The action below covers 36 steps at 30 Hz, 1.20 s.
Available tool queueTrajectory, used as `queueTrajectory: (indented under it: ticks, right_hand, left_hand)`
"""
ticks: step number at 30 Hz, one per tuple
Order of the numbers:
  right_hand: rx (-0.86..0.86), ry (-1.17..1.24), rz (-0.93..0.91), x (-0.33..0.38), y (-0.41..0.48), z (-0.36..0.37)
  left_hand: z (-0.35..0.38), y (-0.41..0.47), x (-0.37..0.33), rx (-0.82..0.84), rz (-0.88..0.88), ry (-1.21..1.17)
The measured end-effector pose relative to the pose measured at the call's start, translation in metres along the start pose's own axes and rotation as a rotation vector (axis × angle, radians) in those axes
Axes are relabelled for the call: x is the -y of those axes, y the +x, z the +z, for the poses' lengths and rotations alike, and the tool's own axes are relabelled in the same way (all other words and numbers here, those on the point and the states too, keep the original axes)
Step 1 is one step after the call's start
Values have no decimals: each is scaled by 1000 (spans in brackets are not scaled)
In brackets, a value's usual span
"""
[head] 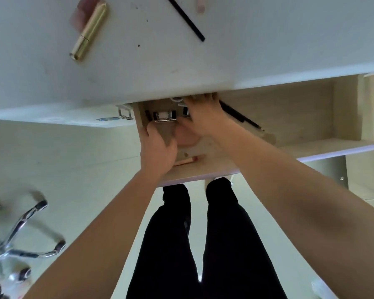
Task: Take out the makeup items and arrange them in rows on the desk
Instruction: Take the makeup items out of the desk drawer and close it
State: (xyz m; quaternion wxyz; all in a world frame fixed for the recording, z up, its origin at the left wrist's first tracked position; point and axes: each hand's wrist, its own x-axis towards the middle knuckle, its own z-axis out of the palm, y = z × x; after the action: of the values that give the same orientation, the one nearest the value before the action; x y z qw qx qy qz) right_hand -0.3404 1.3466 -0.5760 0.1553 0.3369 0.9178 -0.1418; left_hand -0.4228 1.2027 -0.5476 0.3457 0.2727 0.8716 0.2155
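Observation:
A white desk (246, 39) carries a gold tube (89, 31), a thin black pencil (185, 18) and a pink item (200, 4) at the top edge. Below it an open drawer (300, 117) holds a beige organiser tray (163, 131). The tray contains a small dark item with a silver clip (163, 115), a pink round item (186, 138), a pink tube (185, 161) and a black pencil (240, 115). My left hand (158, 147) grips the tray's left wall. My right hand (203, 117) lies stretched over the tray's far end, fingers reaching under the desk edge.
The desk top overhangs the back of the drawer and hides its far part. A chrome chair base with castors (24, 229) stands on the floor at the left. My legs in black trousers (203, 244) are below the drawer front. The drawer's right half shows bare wood.

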Motion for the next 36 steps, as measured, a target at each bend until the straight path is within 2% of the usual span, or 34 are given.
queueTrajectory:
  ticks: [5, 9, 12, 18, 21, 28, 34, 36]
  right_hand:
    - [179, -72, -145, 5, 32, 7]
    - [74, -31, -134, -12, 8, 31]
    - [167, -15, -77, -38, -26, 47]
    - [256, -86, 11, -82, -73, 60]
    - [283, -123, 13, -85, -74, 57]
    - [316, -138, 91, -73, -75, 57]
    - [347, -66, 104, -74, -72, 61]
    - [359, 33, 107, -77, -76, 65]
  left_hand:
    - [12, 19, -1, 115, -79, 35]
    - [23, 21, 17, 175, -170, 110]
    - [30, 21, 26, 177, -216, 201]
    - [48, 21, 22, 187, 46, 423]
    - [52, 26, 16, 197, 92, 485]
    - [51, 22, 18, 404, -175, 348]
    - [48, 15, 22, 521, -168, 467]
    - [49, 13, 25, 587, -147, 527]
